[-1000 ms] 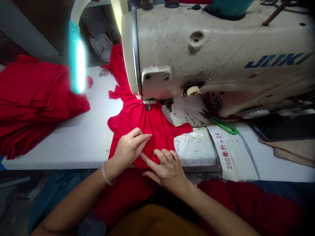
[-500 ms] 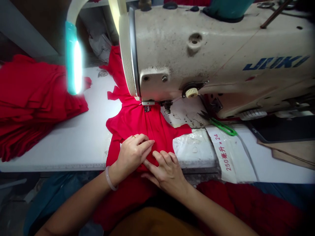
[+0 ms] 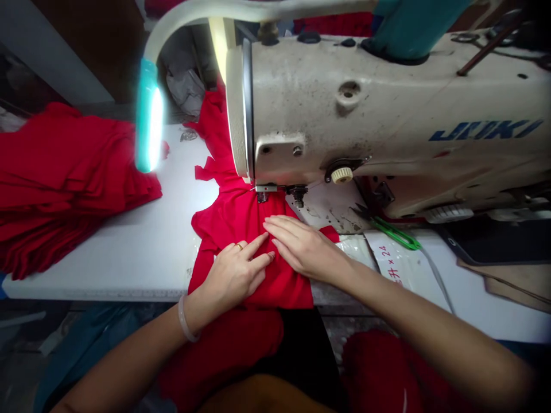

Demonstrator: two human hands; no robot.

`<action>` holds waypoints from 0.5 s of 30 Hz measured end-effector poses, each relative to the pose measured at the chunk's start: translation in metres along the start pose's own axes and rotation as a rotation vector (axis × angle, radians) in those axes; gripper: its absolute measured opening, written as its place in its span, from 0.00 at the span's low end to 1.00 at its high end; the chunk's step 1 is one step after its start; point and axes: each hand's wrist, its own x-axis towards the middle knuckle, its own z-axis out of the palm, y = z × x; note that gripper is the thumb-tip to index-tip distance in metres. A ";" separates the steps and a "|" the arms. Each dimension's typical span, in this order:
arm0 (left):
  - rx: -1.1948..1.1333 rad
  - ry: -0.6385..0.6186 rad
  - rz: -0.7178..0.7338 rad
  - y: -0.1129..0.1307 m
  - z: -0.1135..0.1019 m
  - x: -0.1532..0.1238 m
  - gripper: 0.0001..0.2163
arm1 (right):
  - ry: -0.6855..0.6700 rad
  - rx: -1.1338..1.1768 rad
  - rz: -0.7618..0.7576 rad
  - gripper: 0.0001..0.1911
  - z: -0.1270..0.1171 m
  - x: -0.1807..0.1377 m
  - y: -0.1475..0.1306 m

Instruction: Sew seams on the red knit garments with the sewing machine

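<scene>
A red knit garment piece (image 3: 235, 215) lies gathered on the table, its upper part running under the presser foot (image 3: 262, 192) of a Juki industrial sewing machine (image 3: 344, 97). My left hand (image 3: 236, 272) rests flat on the near part of the cloth, fingers spread and not gripping. My right hand (image 3: 303, 246) lies flat higher on the same cloth, fingertips pointing left, close to the presser foot. The needle is hidden behind the foot.
A stack of red fabric pieces (image 3: 64, 183) lies on the white table (image 3: 142, 269) at left. A teal LED lamp (image 3: 148, 117) hangs over it. Green-handled thread snips (image 3: 396, 234) and a printed plastic bag (image 3: 387, 264) sit right. Red cloth (image 3: 219, 350) lies below the table edge.
My right hand has slid up and to the right across the cloth and flattened out. My left hand's fingers have spread. The view has shifted slightly.
</scene>
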 end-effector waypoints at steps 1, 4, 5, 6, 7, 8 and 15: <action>-0.004 -0.001 0.003 -0.002 0.000 0.000 0.13 | -0.041 -0.037 -0.014 0.20 0.004 0.004 0.011; -0.014 0.001 0.028 -0.012 0.001 0.003 0.13 | -0.105 -0.109 0.013 0.21 0.018 0.010 0.027; -0.014 0.004 0.036 -0.016 0.001 0.004 0.13 | -0.110 -0.129 0.031 0.21 0.021 0.011 0.028; -0.012 0.007 0.041 -0.020 0.001 0.005 0.13 | -0.116 -0.147 0.050 0.22 0.024 0.013 0.028; -0.011 0.011 0.044 -0.024 0.001 0.007 0.13 | -0.126 -0.166 0.073 0.22 0.025 0.015 0.028; -0.008 0.016 0.045 -0.027 0.001 0.008 0.13 | -0.138 -0.191 0.109 0.22 0.027 0.018 0.028; -0.016 0.070 0.041 -0.053 0.006 0.024 0.12 | -0.017 -0.425 0.397 0.22 0.021 0.026 0.033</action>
